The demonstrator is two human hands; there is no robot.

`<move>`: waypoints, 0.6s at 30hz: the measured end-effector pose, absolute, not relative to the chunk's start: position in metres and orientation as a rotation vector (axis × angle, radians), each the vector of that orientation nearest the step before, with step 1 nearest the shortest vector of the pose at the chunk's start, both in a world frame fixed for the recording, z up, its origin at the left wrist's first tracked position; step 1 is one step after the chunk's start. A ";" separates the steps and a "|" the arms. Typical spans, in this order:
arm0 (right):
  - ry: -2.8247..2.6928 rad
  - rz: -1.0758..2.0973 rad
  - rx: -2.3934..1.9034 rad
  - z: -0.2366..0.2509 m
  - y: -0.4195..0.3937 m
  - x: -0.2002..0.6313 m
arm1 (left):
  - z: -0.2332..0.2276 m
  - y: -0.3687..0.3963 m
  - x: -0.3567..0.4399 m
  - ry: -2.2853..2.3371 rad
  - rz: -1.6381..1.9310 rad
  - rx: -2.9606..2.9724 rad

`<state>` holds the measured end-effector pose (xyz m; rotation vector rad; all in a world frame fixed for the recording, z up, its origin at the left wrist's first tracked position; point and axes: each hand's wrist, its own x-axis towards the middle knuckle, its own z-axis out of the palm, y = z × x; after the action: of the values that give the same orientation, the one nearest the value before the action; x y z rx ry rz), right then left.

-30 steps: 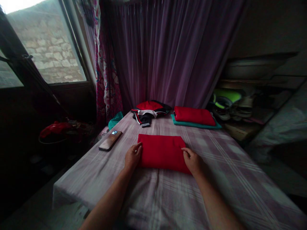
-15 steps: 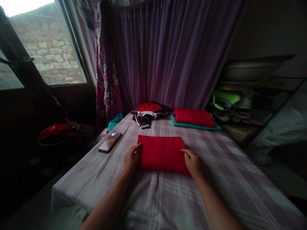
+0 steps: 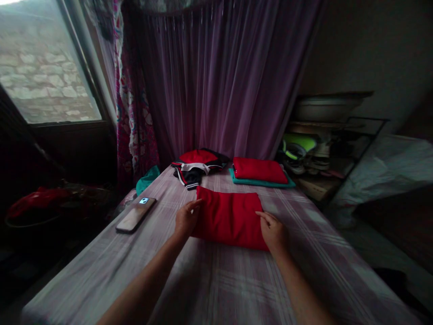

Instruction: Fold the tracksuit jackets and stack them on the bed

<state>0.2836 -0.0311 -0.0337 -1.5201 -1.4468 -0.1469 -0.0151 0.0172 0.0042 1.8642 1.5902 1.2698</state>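
A folded red garment point(image 3: 230, 221) lies across the front of the checked cloth cover, its surface creased. My left hand point(image 3: 186, 217) grips its left edge, thumb and fingers closed on the fabric near the upper corner. On the opposite side, my right hand point(image 3: 274, 229) pinches the right edge. What kind of garment it is cannot be made out in its folded form. Farther back, a second folded red garment point(image 3: 260, 169) rests on a folded teal one point(image 3: 289, 182). To its left sits a rumpled red, black and white garment point(image 3: 199, 163) with striped cuffs.
A phone point(image 3: 136, 216) lies face down near the left edge of the covered surface point(image 3: 135, 271). Purple curtains point(image 3: 219, 90) hang behind. At right stands a rack with shoes point(image 3: 321, 158) and a basin point(image 3: 328, 108); a window point(image 3: 43, 67) is at left.
The red garment's upper left corner has risen a little with my left hand, and its surface has become more creased. My view has turned slightly to the right.
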 end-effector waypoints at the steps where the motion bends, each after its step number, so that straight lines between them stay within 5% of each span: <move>1: -1.443 -0.151 -1.515 -0.031 -0.027 0.288 | 0.007 0.024 -0.010 1.566 1.279 1.860; 18: -1.283 -0.371 -1.890 0.110 0.180 0.470 | 0.096 0.274 0.169 1.094 1.342 1.822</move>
<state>0.4701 0.1799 0.1099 -1.8898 -1.2829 -0.3708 0.1694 0.2741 0.0956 1.8220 1.0940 1.3416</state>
